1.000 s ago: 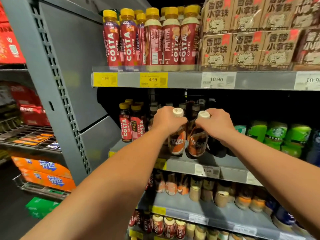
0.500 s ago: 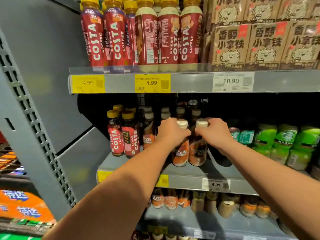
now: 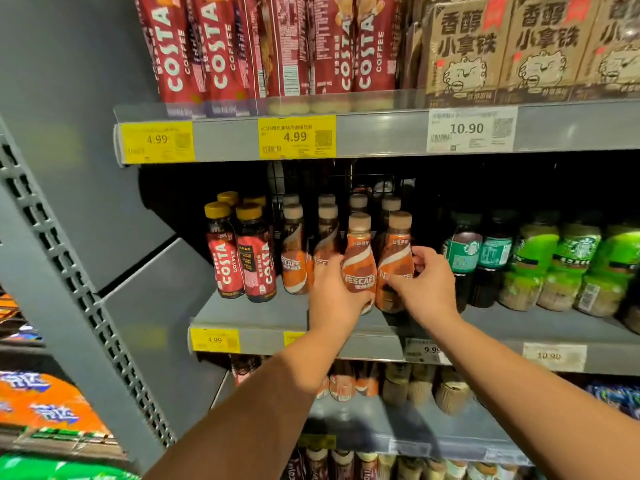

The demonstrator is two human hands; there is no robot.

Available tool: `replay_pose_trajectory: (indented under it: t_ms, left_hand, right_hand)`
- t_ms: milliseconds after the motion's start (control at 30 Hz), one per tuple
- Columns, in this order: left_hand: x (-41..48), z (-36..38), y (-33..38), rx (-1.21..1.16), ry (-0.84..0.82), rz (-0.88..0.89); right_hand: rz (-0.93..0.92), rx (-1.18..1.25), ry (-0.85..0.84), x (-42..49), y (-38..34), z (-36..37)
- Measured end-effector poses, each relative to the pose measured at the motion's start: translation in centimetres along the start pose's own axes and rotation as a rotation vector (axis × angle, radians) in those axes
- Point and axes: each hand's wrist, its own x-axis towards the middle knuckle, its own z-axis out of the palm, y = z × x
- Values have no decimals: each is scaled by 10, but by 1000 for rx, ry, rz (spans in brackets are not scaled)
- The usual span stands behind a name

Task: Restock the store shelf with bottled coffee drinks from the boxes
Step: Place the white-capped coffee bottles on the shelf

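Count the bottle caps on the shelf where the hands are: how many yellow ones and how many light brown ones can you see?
Yellow caps: 4
Light brown caps: 8, counting the bottle in the left hand and the bottle in the right hand
Total: 12
More may hide in the dark behind.

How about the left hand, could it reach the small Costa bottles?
Probably yes, once freed: the left hand grips a Nescafe bottle, but the Costa bottles stand unblocked at the shelf front.

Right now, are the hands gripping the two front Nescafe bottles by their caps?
No, the left hand holds the left bottle and the right hand the right bottle by their bodies.
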Motion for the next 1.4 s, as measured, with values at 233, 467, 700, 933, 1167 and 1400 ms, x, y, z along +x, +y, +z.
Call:
replay_pose_trajectory:
  t_ms: [233, 467, 700, 933, 1167, 1400]
  left_hand:
    - [5, 10, -7, 3, 35, -92]
    - [2, 19, -8, -15, 82, -123]
    - [3, 22, -8, -24, 80, -162]
    - [4, 25, -7, 12, 82, -153]
    - [6, 24, -10, -43, 89, -162]
    - [8, 26, -12, -17, 94, -153]
  right_hand:
    - [150, -10, -8, -8, 19, 7]
    - [183, 2, -10, -2, 23, 9]
    - [227, -9, -29, 2, 25, 10]
    - [236, -30, 5, 1, 25, 10]
    - [248, -39, 32, 0, 24, 13]
    - [270, -52, 30, 2, 25, 13]
